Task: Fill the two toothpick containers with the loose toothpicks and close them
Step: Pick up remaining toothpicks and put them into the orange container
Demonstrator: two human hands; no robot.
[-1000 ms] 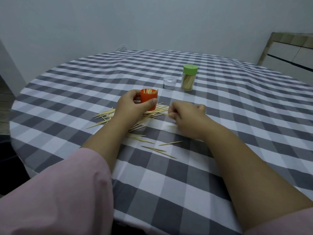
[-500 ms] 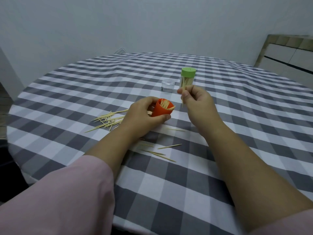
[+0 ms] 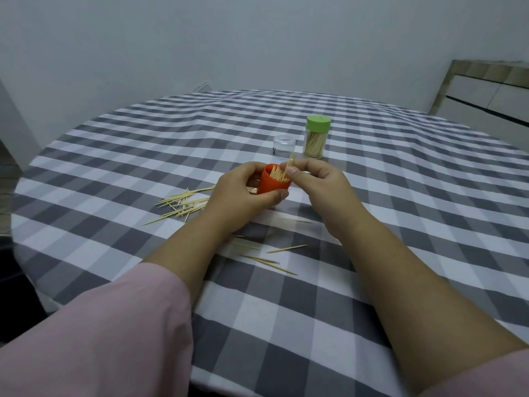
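My left hand (image 3: pixel 243 193) grips an orange toothpick container (image 3: pixel 273 183), tilted toward the right, with several toothpicks inside. My right hand (image 3: pixel 320 184) pinches a toothpick (image 3: pixel 290 160) at the container's mouth, its upper end pointing up. A pile of loose toothpicks (image 3: pixel 183 203) lies on the cloth left of my left hand; a few more loose toothpicks (image 3: pixel 272 257) lie between my forearms. Farther back stands a closed green-lidded container (image 3: pixel 316 136) full of toothpicks, with a small clear piece (image 3: pixel 283 144) upright beside it.
The round table (image 3: pixel 400 196) wears a grey-and-white checked cloth. A wall stands behind it and a cabinet (image 3: pixel 492 96) at the far right. The table edge curves close on the left.
My right hand has gone from the cloth up to the orange container's mouth with a toothpick. My left hand lifted and tilted the container.
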